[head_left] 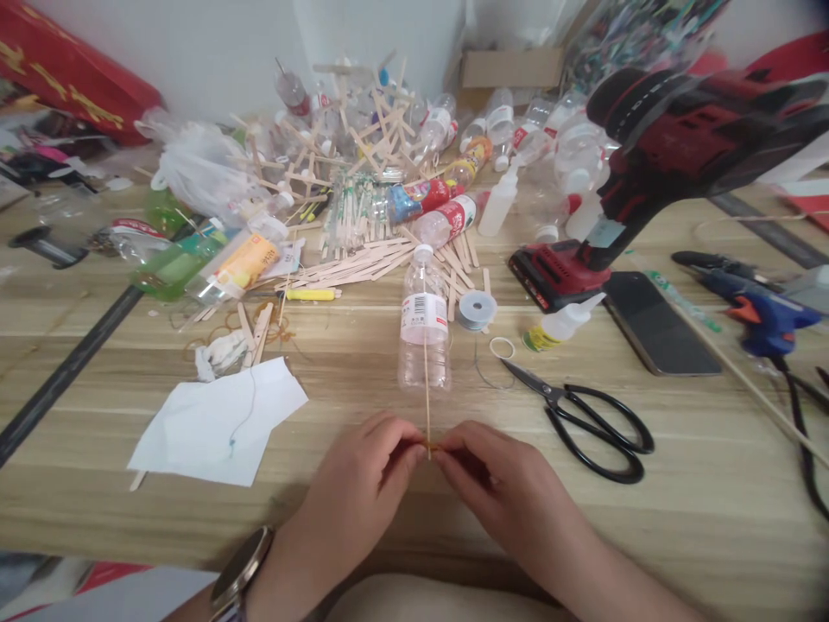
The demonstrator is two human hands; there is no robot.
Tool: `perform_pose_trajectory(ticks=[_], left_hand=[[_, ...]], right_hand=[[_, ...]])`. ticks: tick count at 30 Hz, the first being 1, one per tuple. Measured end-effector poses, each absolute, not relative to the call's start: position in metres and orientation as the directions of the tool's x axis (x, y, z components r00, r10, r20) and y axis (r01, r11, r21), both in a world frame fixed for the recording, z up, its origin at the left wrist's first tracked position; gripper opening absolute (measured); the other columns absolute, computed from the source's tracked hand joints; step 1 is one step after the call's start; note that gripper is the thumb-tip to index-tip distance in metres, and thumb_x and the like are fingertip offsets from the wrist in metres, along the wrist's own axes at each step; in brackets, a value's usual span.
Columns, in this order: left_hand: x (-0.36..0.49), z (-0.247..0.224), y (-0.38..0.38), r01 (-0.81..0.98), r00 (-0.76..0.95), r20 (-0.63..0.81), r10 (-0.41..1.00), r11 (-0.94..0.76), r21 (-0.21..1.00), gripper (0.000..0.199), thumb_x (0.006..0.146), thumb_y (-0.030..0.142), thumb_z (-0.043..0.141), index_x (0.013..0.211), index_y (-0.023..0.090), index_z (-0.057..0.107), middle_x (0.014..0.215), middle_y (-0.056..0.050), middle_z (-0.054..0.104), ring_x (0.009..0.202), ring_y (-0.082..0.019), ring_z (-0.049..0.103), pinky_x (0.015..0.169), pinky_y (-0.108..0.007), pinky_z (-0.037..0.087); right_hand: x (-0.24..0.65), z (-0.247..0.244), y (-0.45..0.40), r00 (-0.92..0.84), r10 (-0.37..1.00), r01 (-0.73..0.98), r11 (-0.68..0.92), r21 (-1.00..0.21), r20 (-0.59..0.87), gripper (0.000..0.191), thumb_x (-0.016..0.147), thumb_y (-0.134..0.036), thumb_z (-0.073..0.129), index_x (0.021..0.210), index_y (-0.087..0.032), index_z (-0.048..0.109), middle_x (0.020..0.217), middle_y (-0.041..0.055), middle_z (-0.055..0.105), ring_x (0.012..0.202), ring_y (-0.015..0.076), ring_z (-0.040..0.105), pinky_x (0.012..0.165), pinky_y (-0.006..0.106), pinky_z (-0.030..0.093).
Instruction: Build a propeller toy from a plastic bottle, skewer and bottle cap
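Note:
Near the front edge of the table, my left hand (372, 466) and my right hand (496, 471) meet with thumbs and forefingers pinched. Between them is a small yellowish band (430, 446), which looks like a rubber band, at the near end of a thin wooden stick (427, 406). The stick points away from me, lined up with a clear plastic bottle (424, 363) with a white cap and label. Whether it runs through the bottle or in front of it, I cannot tell. To the right lie black-handled scissors (563, 402) and a spool (477, 310).
White paper (220, 423) lies at left, near a yellow-handled tool (311, 295). Behind are many plastic bottles and wooden sticks (363, 263). A red-black power drill (622, 199), phone (661, 324), small glue bottle (563, 324) and blue glue gun (764, 311) are on the right.

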State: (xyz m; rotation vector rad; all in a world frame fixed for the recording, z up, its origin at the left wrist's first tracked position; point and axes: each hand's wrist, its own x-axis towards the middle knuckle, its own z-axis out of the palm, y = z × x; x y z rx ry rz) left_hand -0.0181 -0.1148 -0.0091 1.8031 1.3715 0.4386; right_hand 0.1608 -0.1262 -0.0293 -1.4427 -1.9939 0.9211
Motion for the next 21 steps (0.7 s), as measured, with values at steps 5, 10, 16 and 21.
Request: perform_pose_trajectory(ticks=[5,10,16,21], left_hand=[[-0.016,-0.01,-0.107,0.64,0.295,-0.203,0.934,-0.035,0.768,0.014,0.089,0.02,0.05,0.089,0.021,0.063,0.087,-0.001,0.07,0.082,-0.018,0.062,0.074,-0.029,0.044],[-0.014,-0.013,-0.101,0.419,0.262,-0.371,0.891,0.242,0.875,0.016,0.088,0.034,0.052,0.09,0.02,0.059,0.076,-0.001,0.066,0.071,-0.017,0.061,0.063,-0.028,0.046],[-0.005,-0.023,-0.1,-0.025,0.336,-0.526,0.781,0.566,0.824,0.03,0.076,0.036,0.067,0.093,0.012,0.06,0.067,0.0,0.062,0.061,-0.012,0.057,0.055,-0.024,0.044],[0.001,-0.025,-0.096,-0.118,0.277,-0.531,0.801,0.577,0.808,0.028,0.073,0.034,0.07,0.086,0.011,0.062,0.06,0.001,0.061,0.055,-0.009,0.053,0.053,-0.022,0.039]], right_hand=[[0.162,-0.027,-0.119,-0.284,0.959,0.647,0.173,-0.743,-0.024,0.016,0.09,-0.024,0.05,0.076,-0.022,0.059,0.066,-0.0008,0.061,0.057,0.0133,0.055,0.054,0.024,0.039],[0.164,-0.026,-0.109,-0.249,0.968,0.651,0.159,-0.742,-0.011,0.015,0.088,-0.024,0.051,0.075,-0.022,0.059,0.064,-0.0007,0.061,0.056,0.0135,0.054,0.053,0.024,0.039],[0.163,-0.03,-0.107,-0.256,0.966,0.603,0.135,-0.787,-0.03,0.018,0.089,-0.023,0.052,0.073,-0.022,0.06,0.067,0.0004,0.065,0.06,0.0145,0.058,0.056,0.024,0.041],[0.164,-0.032,-0.103,-0.258,0.966,0.584,0.129,-0.801,-0.033,0.017,0.088,-0.022,0.053,0.073,-0.022,0.062,0.067,0.0004,0.066,0.06,0.0149,0.059,0.056,0.024,0.041]])
